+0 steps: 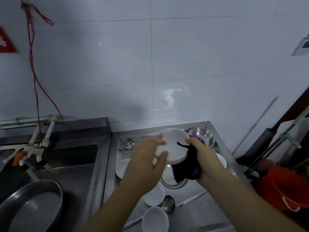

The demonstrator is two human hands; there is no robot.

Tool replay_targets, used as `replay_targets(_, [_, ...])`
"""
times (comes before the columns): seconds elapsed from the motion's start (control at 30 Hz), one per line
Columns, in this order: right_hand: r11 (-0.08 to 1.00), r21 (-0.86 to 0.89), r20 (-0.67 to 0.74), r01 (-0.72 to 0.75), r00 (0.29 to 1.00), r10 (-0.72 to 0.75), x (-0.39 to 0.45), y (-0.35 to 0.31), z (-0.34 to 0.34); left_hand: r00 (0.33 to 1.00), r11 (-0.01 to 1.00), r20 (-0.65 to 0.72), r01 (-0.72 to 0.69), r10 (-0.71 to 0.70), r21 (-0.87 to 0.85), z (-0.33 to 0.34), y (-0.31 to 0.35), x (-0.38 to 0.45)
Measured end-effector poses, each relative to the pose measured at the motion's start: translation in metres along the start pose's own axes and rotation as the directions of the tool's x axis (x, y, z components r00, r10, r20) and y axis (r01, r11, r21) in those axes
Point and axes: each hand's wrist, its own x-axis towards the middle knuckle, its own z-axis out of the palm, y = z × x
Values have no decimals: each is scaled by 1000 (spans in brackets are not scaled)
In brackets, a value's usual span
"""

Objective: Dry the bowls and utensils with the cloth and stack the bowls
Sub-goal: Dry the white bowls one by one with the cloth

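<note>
A white bowl [173,144] is held up over the steel counter [197,208], its underside toward me. My left hand [147,163] holds its left rim between thumb and fingers. My right hand [204,159] grips a dark purple cloth [187,168] against the bowl's right rim. Under my hands sit other white bowls: one at the left [122,168], one nearer me [154,196], one at the front edge [154,220] and one at the right [221,160]. A steel bowl [205,135] stands at the back. Steel ladles lie at the back left [129,144] and near the front [168,204].
A sink [70,164] with a tap [31,149] lies to the left, a large steel basin [31,206] in it. An orange bucket [284,188] and mop handles [274,146] stand at the right. The tiled wall [150,64] is behind the counter.
</note>
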Motion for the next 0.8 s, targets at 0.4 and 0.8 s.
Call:
replay_targets(0.4, [998,-35,-136,51,989,-55,39,-2,-79,644,188,429,666,-634,-722,74,4,29])
replay_targets(0.8, [973,-214,-294,-80,956,14,105,-50,-230,517,192,530,813,-673,-549,227,51,71])
